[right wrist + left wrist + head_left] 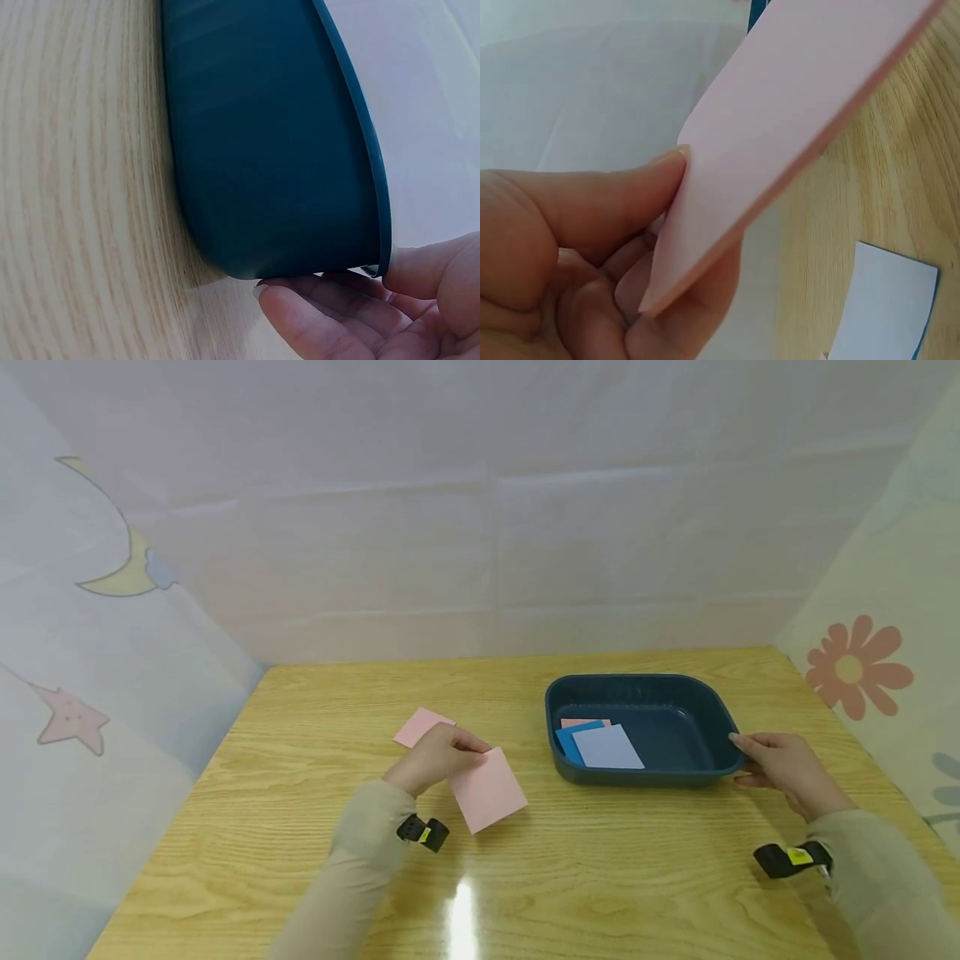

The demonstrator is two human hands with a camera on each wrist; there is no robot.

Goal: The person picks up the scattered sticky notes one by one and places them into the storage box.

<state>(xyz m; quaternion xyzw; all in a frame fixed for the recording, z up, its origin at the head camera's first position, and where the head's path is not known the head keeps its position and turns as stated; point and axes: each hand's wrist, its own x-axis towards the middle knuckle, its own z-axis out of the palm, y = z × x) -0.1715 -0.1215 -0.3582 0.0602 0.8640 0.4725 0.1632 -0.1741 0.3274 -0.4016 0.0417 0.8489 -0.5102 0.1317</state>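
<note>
Between its thumb and fingers, my left hand (pixel 438 758) pinches a thin pink square sheet (pixel 489 791) by one corner, tilted above the table. The left wrist view gives a close look at this pink sheet (pixel 757 112) and its narrow edge. Another pink square (pixel 422 725) lies on the table just beyond that hand. My right hand (pixel 787 768) grips the right end of a dark blue-green tray (pixel 637 779), thumb at the rim and fingers beneath it. Inside the tray's left part, a white sheet (pixel 609 748) overlaps a blue one (pixel 567 745) and a pink one (pixel 577 722).
A wood-grain table (pixel 600 877) carries everything. In the left wrist view, a white sheet with a blue edge (pixel 889 304) lies on the wood. Pale printed cloth walls (pixel 487 568) rise behind and at both sides.
</note>
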